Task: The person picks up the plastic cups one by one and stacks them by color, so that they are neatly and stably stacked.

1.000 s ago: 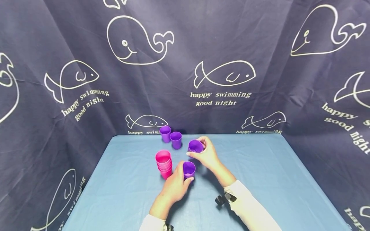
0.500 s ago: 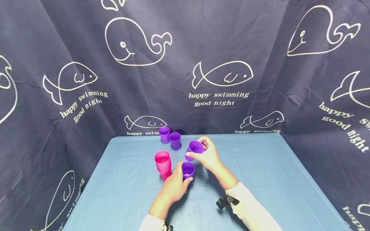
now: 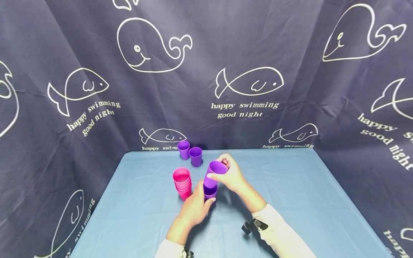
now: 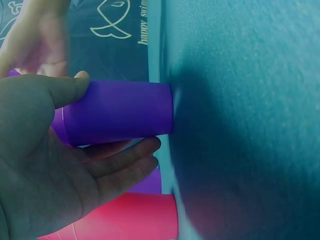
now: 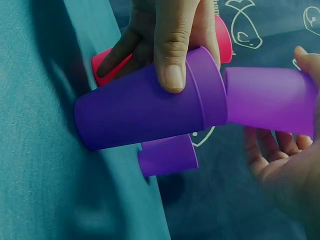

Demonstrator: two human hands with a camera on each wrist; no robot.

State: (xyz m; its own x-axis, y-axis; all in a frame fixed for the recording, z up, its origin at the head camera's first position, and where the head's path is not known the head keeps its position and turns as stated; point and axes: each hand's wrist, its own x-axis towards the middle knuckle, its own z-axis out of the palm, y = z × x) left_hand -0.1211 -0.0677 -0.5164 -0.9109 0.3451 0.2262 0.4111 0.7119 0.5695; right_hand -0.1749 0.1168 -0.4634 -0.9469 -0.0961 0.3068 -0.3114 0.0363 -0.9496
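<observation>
My left hand (image 3: 193, 208) holds a small stack of purple cups (image 5: 140, 107) upright on the table, thumb on one side and fingers on the other. A second rim band shows near the top of that stack. In my right hand (image 3: 233, 177) is another purple cup (image 3: 211, 175), pinched between thumb and fingers and tilted. The base of this cup is right at the mouth of the held stack in the head and right wrist views. Just left of my left hand stands a stack of pink cups (image 3: 182, 181).
Two single purple cups stand upright farther back, one purple cup (image 3: 195, 157) slightly nearer and the other purple cup (image 3: 184, 149) by the back edge. A blue cloth covers the table (image 3: 290, 200). Dark printed curtains (image 3: 248, 36) enclose its back and sides.
My right hand has brought its purple cup left and nearer, tilting it until its base overlaps the mouth of the held stack. The left hand stays in place.
</observation>
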